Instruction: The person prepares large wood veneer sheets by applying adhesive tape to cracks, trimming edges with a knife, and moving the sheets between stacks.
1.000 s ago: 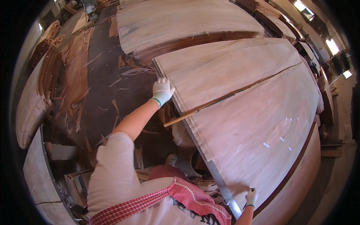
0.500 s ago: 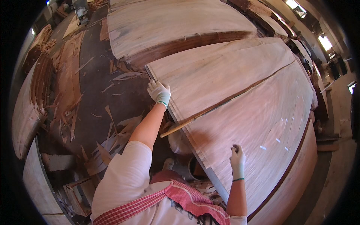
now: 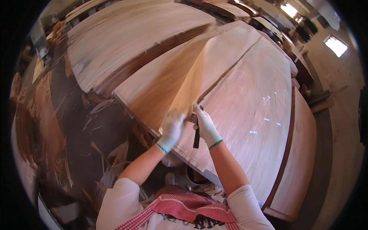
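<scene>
The closed left hand [image 3: 173, 124] grips the near end of a veneer strip [image 3: 191, 82] raised over the sheet stack [image 3: 245, 103], the right hand [image 3: 206, 125] curls round a dark tool [image 3: 196, 139], and gentle, even tension should prevent splitting.

a broad stack of wood sheets [image 3: 245, 107] carries a partly raised sheet [image 3: 190, 85].

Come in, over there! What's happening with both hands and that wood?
Left hand gripping lifted wood sheet. Right hand holding dark tool. Wood scraps on floor, left side.
</scene>
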A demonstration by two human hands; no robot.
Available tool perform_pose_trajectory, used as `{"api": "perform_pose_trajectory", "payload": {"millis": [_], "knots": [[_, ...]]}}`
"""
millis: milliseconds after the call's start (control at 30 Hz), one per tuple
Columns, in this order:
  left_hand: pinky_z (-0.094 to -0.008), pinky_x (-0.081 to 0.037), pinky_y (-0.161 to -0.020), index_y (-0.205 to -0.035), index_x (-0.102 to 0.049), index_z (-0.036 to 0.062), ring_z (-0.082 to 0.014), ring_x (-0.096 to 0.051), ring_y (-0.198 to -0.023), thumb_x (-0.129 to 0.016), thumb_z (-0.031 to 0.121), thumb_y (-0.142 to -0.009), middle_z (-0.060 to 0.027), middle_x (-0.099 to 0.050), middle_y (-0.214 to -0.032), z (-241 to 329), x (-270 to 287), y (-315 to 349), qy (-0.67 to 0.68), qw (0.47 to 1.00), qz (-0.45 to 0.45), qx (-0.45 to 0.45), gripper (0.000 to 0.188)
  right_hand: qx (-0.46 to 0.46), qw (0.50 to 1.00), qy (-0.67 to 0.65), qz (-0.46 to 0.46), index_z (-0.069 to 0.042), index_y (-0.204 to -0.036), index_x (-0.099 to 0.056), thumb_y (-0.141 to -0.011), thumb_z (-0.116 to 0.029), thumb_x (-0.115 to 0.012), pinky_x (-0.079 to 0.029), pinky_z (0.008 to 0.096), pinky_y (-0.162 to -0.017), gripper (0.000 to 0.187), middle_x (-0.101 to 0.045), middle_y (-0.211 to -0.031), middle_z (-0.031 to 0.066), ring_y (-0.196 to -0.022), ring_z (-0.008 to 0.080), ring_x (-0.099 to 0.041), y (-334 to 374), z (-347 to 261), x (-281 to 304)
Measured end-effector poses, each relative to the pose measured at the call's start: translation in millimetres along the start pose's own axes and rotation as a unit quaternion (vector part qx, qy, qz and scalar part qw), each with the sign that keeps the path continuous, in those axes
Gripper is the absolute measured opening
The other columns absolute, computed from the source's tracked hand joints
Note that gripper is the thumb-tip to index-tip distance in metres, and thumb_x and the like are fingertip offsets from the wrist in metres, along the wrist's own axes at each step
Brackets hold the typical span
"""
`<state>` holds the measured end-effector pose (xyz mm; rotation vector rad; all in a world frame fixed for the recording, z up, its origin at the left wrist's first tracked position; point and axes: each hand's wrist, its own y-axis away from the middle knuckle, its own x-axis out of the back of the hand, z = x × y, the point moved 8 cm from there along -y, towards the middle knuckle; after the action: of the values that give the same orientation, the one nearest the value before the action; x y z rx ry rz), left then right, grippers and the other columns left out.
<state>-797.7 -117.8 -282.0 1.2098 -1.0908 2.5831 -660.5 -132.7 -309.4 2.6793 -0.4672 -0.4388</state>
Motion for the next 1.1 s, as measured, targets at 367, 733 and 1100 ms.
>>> {"api": "perform_pose_trajectory", "payload": {"millis": [367,733,1100], "knots": [[-0.0318,-0.057,-0.069,-0.115,-0.057,0.0010,-0.0221,-0.066,-0.073,-0.068,0.024,-0.088,-0.0135,-0.066,-0.095,-53,-80,266,0.503,0.488,-0.477,0.530,0.037,0.051,0.933,0.086,0.346,-0.002,-0.088,-0.059,-0.089,-0.017,-0.057,-0.035,0.0288,-0.034,0.015,-0.062,-0.061,0.0100,-0.039,0.0166,-0.051,56,139,312],[-0.0211,-0.030,-0.036,-0.086,-0.056,0.0113,-0.0044,-0.037,-0.042,-0.064,0.021,-0.092,0.0052,-0.043,-0.059,-4,-76,183,0.531,0.579,-0.382,0.487,0.014,-0.043,0.948,0.102,0.300,-0.003,-0.095,-0.061,-0.087,-0.019,-0.060,-0.045,0.0317,-0.042,0.018,-0.064,-0.071,0.0096,-0.050,0.0193,-0.060,107,183,276],[-0.0505,-0.048,-0.058,-0.082,-0.055,-0.0034,-0.0473,-0.061,-0.069,-0.064,0.034,-0.087,-0.0279,-0.061,-0.071,157,-74,198,0.210,0.918,-0.316,0.111,0.038,0.110,0.972,0.098,0.182,0.004,-0.109,-0.057,-0.091,-0.037,-0.061,-0.052,0.0322,-0.073,0.045,-0.068,-0.092,0.0157,-0.078,0.0214,-0.064,141,99,221]]}}
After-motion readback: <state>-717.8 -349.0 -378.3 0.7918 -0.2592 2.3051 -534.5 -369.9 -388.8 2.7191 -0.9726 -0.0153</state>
